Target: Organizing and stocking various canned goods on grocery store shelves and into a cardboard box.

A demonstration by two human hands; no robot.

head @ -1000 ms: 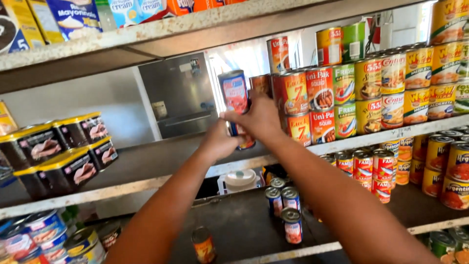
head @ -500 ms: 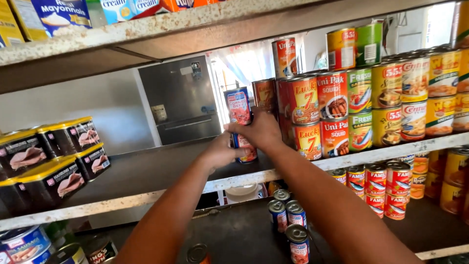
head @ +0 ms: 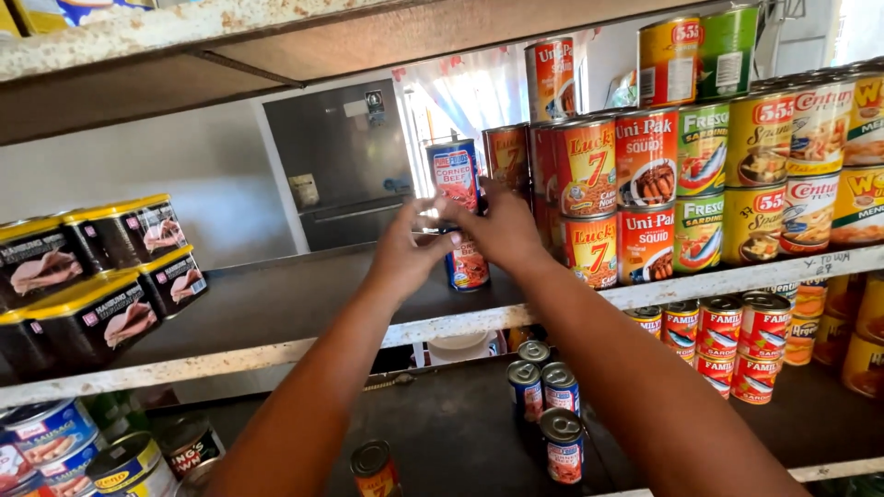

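Observation:
Two blue and red corned beef cans stand stacked on the middle shelf, the upper can on the lower can. My left hand hovers just left of the stack with its fingers spread and blurred, gripping nothing. My right hand is just right of the stack. Its fingertips reach the base of the upper can and its thumb lies across the front where the two cans meet. No finger wraps around either can.
Stacked orange, red and green cans fill the shelf right of the hands. Black and yellow rectangular meat tins sit at the left. The shelf below holds small blue cans and red sardine cans. A board shelf runs overhead.
The view has moved closer and slightly left. Both hands, closed around the upper can a second ago, have loosened, and the left fingers have spread away from the stack.

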